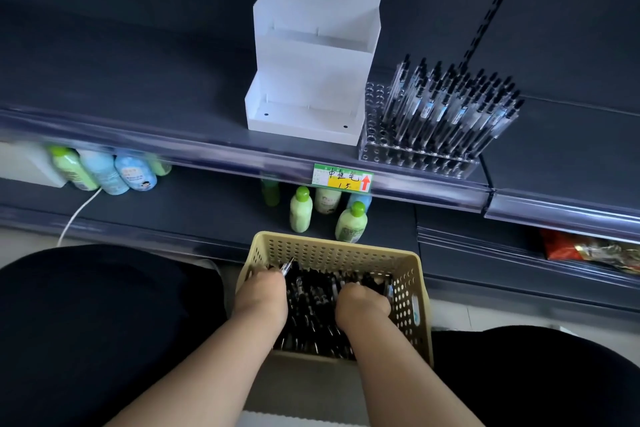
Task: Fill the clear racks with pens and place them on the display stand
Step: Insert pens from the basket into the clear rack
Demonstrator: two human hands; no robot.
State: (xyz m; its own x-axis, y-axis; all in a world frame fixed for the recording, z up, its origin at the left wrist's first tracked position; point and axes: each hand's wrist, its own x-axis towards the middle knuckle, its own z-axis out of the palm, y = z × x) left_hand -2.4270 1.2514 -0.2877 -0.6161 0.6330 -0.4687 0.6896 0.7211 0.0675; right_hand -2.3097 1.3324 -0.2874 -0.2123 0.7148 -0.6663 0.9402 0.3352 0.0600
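head view: beige perforated plastic basket (332, 243) of loose black pens (311, 308) at 6 o'clock. left hand (261, 296) fingers clamp one clear-tipped pen (287, 266); right hand (362, 303) fingers buried, grip unclear. part-filled clear plastic rack (412, 158) at 1 o'clock.

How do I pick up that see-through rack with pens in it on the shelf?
Grip the clear rack low, one hand on each end, from the front edge of the shelf. The pens stick up from its top and lean, so grabbing from above would likely knock them. Its left end sits close to the white stand; slide it forward first.
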